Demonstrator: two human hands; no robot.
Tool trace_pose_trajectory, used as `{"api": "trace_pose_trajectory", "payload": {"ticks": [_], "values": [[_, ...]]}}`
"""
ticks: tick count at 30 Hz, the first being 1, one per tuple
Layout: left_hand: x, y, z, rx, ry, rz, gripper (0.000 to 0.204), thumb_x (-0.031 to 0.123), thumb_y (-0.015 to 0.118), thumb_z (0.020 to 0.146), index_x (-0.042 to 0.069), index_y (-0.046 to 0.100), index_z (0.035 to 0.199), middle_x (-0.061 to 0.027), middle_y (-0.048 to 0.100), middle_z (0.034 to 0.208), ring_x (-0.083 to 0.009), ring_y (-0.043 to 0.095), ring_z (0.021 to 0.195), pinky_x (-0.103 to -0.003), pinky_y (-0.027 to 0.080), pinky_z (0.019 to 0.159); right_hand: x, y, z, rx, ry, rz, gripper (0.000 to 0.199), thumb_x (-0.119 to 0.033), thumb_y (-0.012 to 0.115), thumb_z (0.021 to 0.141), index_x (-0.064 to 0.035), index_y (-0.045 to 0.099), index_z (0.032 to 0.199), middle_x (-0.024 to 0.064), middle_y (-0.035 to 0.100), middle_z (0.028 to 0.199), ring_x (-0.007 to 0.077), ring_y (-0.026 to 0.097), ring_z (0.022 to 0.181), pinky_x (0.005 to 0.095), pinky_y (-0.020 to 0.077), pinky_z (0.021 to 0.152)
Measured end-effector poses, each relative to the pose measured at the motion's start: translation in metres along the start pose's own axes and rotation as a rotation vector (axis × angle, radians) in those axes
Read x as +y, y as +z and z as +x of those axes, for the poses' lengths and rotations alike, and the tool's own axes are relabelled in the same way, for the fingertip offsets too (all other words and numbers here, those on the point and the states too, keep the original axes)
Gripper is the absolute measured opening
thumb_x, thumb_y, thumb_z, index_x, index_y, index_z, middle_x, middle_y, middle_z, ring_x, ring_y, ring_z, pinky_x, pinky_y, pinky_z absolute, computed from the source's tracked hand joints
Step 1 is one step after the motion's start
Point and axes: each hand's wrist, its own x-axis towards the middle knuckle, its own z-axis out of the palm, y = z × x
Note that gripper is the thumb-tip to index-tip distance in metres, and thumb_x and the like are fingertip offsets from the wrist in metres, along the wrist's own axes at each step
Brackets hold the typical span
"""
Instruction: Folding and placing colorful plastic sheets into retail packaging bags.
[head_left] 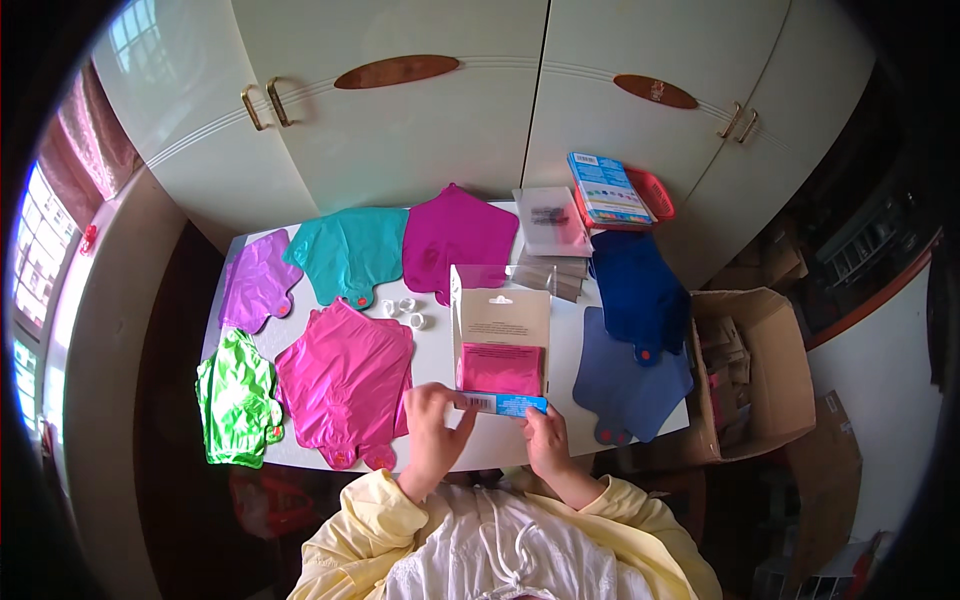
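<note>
Over the table's near edge is a clear plastic packet with a beige backing card, a folded pink foil piece and a blue printed strip along its lower edge. My left hand has its thumb and fingers closed at the packet's lower left corner. At the lower right corner, my right hand pinches the blue strip. A flat pink foil balloon lies left of my left hand, and several small white rings sit behind it.
More flat foil balloons surround the work: green, purple, teal, magenta and blue. Clear sleeves are stacked at the back beside blue printed cards on a red basket. A cardboard box stands right.
</note>
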Motion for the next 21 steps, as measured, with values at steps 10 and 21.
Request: {"api": "trace_pose_trajectory", "payload": {"ticks": [10, 21], "values": [[-0.020, 0.009, -0.014, -0.219, -0.847, -1.435, 0.010, 0.011, 0.063, 0.090, 0.002, 0.065, 0.095, -0.0053, 0.068, 0.086, -0.0127, 0.064, 0.074, -0.024, 0.047, 0.065, -0.009, -0.003, 0.001, -0.128, 0.083, 0.132, 0.015, -0.013, 0.050, 0.093, -0.0045, 0.057, 0.103, -0.0039, 0.051, 0.082, 0.0043, 0.041, 0.072, 0.0224, 0.0324, 0.064], [-0.017, 0.006, -0.014, -0.118, -0.810, -1.331, 0.005, 0.008, 0.065, 0.088, 0.003, 0.065, 0.087, -0.0047, 0.068, 0.077, -0.0121, 0.065, 0.064, -0.022, 0.048, 0.058, -0.046, 0.001, 0.013, -0.217, 0.077, 0.121, 0.019, -0.004, 0.053, 0.092, 0.0016, 0.061, 0.109, 0.0086, 0.066, 0.103, 0.0157, 0.064, 0.091, 0.0333, 0.0539, 0.085]]}}
